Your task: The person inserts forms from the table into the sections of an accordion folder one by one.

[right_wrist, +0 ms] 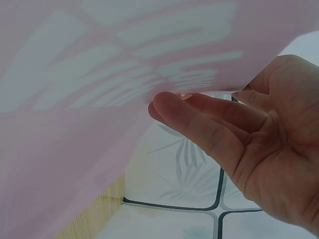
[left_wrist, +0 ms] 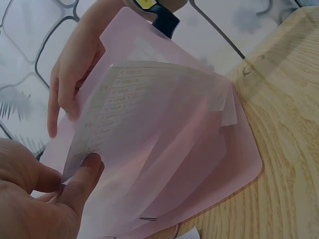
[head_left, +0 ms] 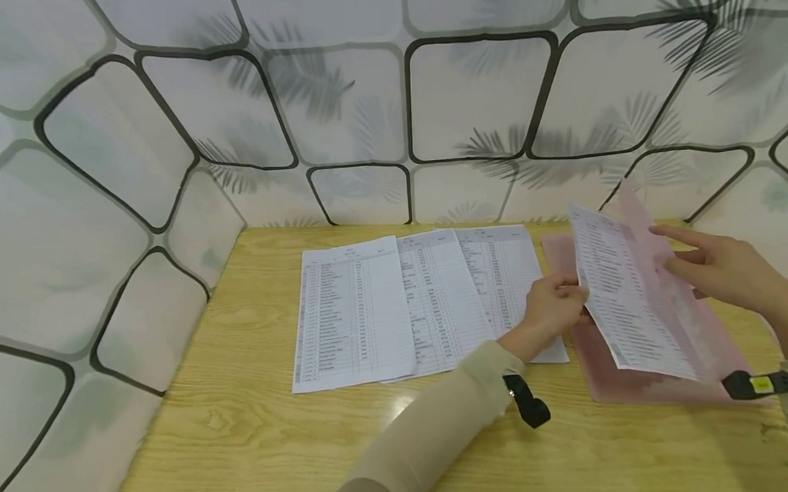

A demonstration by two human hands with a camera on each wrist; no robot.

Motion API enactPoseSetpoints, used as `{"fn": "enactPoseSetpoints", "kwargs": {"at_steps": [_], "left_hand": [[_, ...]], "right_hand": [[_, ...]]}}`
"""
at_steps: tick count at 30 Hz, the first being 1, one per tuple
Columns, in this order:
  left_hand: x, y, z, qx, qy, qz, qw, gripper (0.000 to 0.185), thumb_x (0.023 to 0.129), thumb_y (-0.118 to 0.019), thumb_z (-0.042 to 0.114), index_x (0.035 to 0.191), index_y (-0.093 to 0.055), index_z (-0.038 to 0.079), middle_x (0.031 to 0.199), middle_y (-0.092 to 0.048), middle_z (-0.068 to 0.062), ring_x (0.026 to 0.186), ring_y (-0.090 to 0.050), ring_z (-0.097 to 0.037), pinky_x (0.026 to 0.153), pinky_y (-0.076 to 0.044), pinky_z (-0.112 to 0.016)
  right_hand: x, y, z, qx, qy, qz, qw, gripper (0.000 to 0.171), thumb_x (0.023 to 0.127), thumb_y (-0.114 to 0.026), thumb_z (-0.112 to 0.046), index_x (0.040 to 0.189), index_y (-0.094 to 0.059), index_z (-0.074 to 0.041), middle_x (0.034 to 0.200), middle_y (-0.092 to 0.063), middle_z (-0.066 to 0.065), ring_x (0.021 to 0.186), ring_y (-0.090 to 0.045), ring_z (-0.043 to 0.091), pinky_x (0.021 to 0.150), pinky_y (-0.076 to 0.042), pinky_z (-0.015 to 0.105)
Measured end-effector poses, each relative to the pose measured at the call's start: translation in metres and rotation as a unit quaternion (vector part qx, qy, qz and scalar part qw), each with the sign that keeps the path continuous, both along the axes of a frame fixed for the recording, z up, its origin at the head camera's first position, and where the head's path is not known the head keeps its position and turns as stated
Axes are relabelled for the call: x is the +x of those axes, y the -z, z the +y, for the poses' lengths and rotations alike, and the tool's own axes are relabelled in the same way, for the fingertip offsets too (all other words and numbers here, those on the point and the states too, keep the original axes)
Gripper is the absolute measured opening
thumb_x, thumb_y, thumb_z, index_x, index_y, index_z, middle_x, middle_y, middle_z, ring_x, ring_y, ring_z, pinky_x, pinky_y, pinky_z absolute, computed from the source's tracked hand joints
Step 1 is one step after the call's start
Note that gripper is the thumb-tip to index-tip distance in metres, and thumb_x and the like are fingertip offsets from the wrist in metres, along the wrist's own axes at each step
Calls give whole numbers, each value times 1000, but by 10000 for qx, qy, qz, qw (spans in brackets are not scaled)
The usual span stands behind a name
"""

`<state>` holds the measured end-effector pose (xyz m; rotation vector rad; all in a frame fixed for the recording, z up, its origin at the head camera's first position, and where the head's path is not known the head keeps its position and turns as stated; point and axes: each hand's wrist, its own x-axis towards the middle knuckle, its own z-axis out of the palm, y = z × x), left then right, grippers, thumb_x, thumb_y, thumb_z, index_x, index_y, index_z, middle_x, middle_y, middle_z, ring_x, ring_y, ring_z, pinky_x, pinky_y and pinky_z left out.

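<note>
- Step in hand, as judged: the left hand (head_left: 552, 305) pinches the near edge of a printed sheet (head_left: 620, 296) standing in the pink folder (head_left: 640, 382) at the table's right.
- The right hand (head_left: 714, 267), fingers nearly straight, props the folder's raised cover.
- Next move calls for keeping the cover spread.
- 3 sheets (head_left: 409, 303) overlap on the wooden table (head_left: 244, 425); patterned panels (head_left: 473, 98) enclose it.

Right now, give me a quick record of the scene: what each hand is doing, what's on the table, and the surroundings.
left hand: pinches the edge of a printed sheet
right hand: fingers straight, holding back the flap of the pink folder
sheet: raised, partly inside the open folder
on table: three printed sheets, overlapping, flat, left of the folder
surroundings: leaf-patterned wall behind and to the left
</note>
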<state>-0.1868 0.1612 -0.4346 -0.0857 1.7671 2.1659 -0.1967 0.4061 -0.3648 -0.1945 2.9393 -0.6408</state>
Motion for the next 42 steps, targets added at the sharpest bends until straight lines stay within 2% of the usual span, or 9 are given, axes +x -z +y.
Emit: {"fn": "enactPoseSetpoints", "kwargs": {"at_steps": [5, 11, 15, 21, 30, 37, 42], "left_hand": [[2, 3, 8, -48, 77, 1, 10000, 12, 100, -68, 2, 109, -76, 1, 87, -77, -9, 82, -79, -35, 70, -67, -40], [1, 6, 15, -148, 133, -29, 9998, 14, 100, -69, 3, 112, -75, 1, 89, -79, -12, 82, -79, -37, 74, -67, -45], [1, 6, 19, -86, 127, -129, 9998, 12, 98, -70, 1, 109, -75, 2, 87, -79, -13, 81, -79, -37, 74, -67, -47], [-1, 5, 23, -158, 164, -161, 9996, 14, 99, -69, 2, 111, -75, 2, 83, -78, -13, 79, -79, -35, 66, -67, -37], [-6, 4, 32, -114, 173, -50, 9998, 13, 98, -68, -3, 110, -74, -4, 82, -78, -22, 80, -78, -44, 59, -65, -37], [-7, 1, 34, -464, 198, -30, 9987, 12, 96, -70, -2, 107, -75, -2, 86, -80, -19, 77, -79, -41, 57, -64, -33], [-8, -2, 33, -846, 277, 266, 9957, 13, 95, -69, 0, 106, -76, 1, 81, -80, -17, 69, -78, -35, 53, -60, -23]], "right_hand": [[1, 0, 0, -2, 11, -7, 10000, 61, 110, -56, -22, 162, -33, -2, 133, -53, 48, 89, -75, 51, 54, -61, 32], [1, -1, -1, -69, -8, 8, 10000, 61, 110, -56, -21, 163, -32, -3, 134, -52, 48, 94, -73, 54, 54, -59, 29], [-1, -2, -4, -123, 3, -20, 9999, 61, 110, -55, -23, 163, -32, -4, 135, -52, 47, 98, -72, 56, 54, -59, 28], [-3, -2, -6, -197, -63, -28, 9998, 61, 110, -55, -23, 163, -32, -5, 134, -52, 48, 95, -73, 54, 55, -60, 29], [-2, -5, -5, -154, 10, -17, 9999, 60, 110, -55, -22, 163, -33, -5, 134, -52, 48, 93, -73, 54, 55, -61, 31], [-3, -4, -9, -187, 29, -56, 9998, 61, 110, -54, -23, 163, -33, -5, 135, -52, 47, 96, -73, 54, 55, -60, 29], [-4, -5, -12, -190, 18, -42, 9998, 61, 110, -55, -24, 164, -33, -5, 134, -54, 47, 92, -75, 51, 55, -59, 28]]}}
